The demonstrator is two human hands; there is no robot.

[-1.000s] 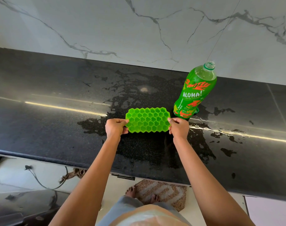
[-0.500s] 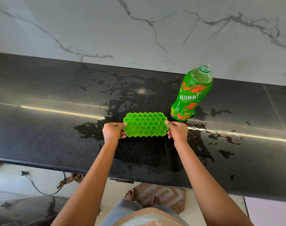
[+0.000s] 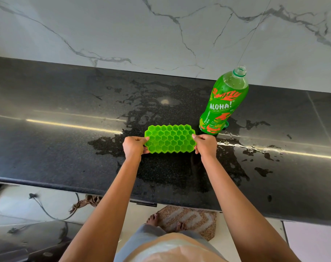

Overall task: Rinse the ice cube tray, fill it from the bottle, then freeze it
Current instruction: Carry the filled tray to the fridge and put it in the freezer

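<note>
- Carrying the filled tray to the freezer looks like the step in hand. The tray sits over the wet middle of the worktop, just in front of the bottle, and I cannot tell whether it rests there or is just lifted.
- The left hand grips the left short edge, with its fingers curled round the rim and the thumb on top. The right hand grips the opposite edge the same way.
- The tray looks soft and bendy, so a pinch at the ends may let the middle sag and spill. Sliding the fingers further underneath would support it better.
- Lift both ends together and hold the tray level; tilting either way would probably pour water out of the cells.
- Draw it straight back, away from the bottle. The bottle stands open and close to the right hand, so a knock could tip it.
- Puddles spread across the worktop, so the underside may drip. A pause before moving off lets the drops fall here.
- Walk slowly and watch the surface of the water; the mat underfoot could catch a toe.
</note>
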